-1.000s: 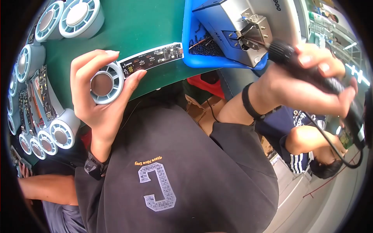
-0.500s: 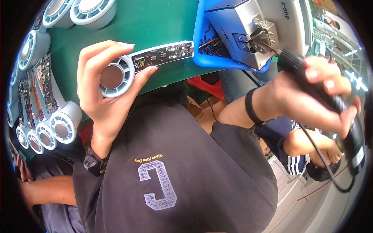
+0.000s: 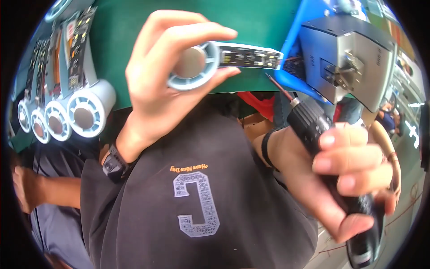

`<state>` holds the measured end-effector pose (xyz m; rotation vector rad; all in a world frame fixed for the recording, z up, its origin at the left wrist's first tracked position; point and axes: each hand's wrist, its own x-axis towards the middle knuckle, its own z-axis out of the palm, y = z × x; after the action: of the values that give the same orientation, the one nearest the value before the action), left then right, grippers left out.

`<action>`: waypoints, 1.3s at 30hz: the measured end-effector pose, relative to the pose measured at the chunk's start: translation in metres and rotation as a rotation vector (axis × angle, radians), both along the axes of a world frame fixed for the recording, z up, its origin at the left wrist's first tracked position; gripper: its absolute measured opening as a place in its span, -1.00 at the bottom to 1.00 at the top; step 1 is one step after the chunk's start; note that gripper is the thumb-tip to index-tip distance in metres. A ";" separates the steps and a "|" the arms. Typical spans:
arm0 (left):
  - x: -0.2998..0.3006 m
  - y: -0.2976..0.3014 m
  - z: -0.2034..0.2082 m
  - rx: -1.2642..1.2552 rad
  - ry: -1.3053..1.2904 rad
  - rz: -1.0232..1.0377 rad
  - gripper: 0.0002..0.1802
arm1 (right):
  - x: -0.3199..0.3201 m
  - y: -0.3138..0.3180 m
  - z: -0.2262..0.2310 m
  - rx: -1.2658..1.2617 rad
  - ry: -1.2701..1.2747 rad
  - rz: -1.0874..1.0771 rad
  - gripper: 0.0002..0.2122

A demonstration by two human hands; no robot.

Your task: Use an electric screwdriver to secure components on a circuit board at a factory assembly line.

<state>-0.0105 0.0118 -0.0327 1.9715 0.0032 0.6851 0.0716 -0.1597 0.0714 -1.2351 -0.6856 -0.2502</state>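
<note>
My left hand (image 3: 163,76) grips a pale blue round housing (image 3: 193,66) with a long dark circuit strip (image 3: 251,56) sticking out to its right, held above the edge of the green mat (image 3: 188,18). My right hand (image 3: 340,179) is wrapped around a black electric screwdriver (image 3: 322,148). Its thin bit (image 3: 277,85) points up and left and ends just below the strip, apart from it.
Several more round housings with strips (image 3: 71,114) lie in a row at the left on the mat. A blue bin (image 3: 298,49) holds a grey metal box (image 3: 349,62) at upper right. Another person's arm (image 3: 40,188) shows at lower left.
Both hands came closer to the camera. The screwdriver swung in from the right, its bit now near the strip. The housing moved right and nearer.
</note>
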 end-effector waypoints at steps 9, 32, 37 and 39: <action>-0.001 0.003 0.000 -0.069 -0.044 -0.033 -0.35 | -0.007 0.015 -0.001 -0.216 -0.122 0.207 -0.50; 0.000 0.003 0.011 -0.103 -0.023 0.018 -0.40 | -0.026 0.037 -0.032 0.120 0.056 0.301 -0.59; -0.012 0.000 0.014 -0.089 -0.004 -0.006 -0.37 | -0.024 0.043 -0.038 0.053 -0.064 0.166 -0.65; -0.018 -0.003 0.006 -0.094 0.047 0.008 -0.38 | -0.023 0.047 -0.038 0.117 -0.045 0.065 -0.66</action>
<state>-0.0284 0.0090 -0.0263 1.8979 0.0707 0.6330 0.0488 -0.1123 0.0337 -1.0970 -0.7388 -0.2613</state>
